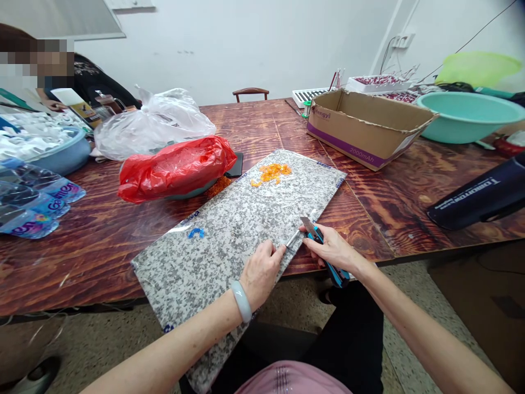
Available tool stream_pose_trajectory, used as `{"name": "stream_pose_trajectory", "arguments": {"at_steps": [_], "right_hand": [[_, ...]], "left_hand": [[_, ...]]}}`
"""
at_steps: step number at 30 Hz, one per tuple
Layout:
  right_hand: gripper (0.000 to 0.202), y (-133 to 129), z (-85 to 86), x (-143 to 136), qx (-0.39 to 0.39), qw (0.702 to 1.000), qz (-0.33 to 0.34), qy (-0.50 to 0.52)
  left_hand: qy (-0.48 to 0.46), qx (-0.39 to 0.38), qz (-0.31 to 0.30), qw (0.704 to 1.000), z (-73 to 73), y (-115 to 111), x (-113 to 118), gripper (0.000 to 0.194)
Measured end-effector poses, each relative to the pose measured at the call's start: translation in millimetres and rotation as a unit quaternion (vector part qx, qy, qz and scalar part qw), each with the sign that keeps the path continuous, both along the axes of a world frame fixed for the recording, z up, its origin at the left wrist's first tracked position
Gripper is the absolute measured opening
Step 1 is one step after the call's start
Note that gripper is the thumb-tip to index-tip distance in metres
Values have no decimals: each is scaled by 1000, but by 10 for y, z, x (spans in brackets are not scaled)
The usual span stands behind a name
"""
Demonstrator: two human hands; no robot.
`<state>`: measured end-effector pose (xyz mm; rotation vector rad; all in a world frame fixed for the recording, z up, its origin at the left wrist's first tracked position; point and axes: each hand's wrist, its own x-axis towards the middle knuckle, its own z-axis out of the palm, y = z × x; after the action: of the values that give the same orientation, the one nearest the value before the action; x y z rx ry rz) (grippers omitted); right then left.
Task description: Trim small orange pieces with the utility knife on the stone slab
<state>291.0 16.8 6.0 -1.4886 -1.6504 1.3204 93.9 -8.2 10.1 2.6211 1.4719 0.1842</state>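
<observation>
My left hand [261,272] is closed on one end of a thin silvery rod [292,238], low over the right edge of a speckled grey slab [221,241]. In my right hand [330,246] is a blue and black utility knife [333,269], its blade out and pointing up-left; the fingertips are at the rod's far end, and whether they grip it is unclear. Orange pieces [272,173] lie in a pile on the slab's far part, with thin clear strands [293,191] beside them. A few blue pieces [196,233] rest near the slab's left edge.
Left of the slab are a red plastic bag [176,167] over a bowl, a white bag [153,123], bottles [36,202] and a blue basin [65,154]. Rightward stand a cardboard box [361,128], a teal basin [467,116] and a dark cylindrical object [479,191]. A person sits at back left.
</observation>
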Motion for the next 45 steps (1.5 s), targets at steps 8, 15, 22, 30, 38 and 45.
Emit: {"name": "stream_pose_trajectory", "arguments": {"at_steps": [8, 15, 22, 30, 38, 45], "right_hand": [[37, 5, -18, 6, -7, 1000, 2, 6], [37, 11, -5, 1, -12, 1000, 2, 7], [36, -2, -36, 9, -16, 1000, 1, 25], [38, -1, -42, -1, -35, 997, -5, 74], [39, -16, -52, 10, -33, 997, -5, 63], [40, -9, -109, -11, -37, 996, -6, 76]], "left_hand": [[4, 20, -10, 1000, -17, 2, 1, 25], [16, 25, -11, 1000, -28, -1, -13, 26], [25, 21, -14, 999, -35, 4, -7, 27], [31, 17, -18, 999, -20, -4, -21, 29], [39, 24, -15, 999, -52, -7, -24, 27], [53, 15, -11, 998, -28, -15, -7, 28]]}}
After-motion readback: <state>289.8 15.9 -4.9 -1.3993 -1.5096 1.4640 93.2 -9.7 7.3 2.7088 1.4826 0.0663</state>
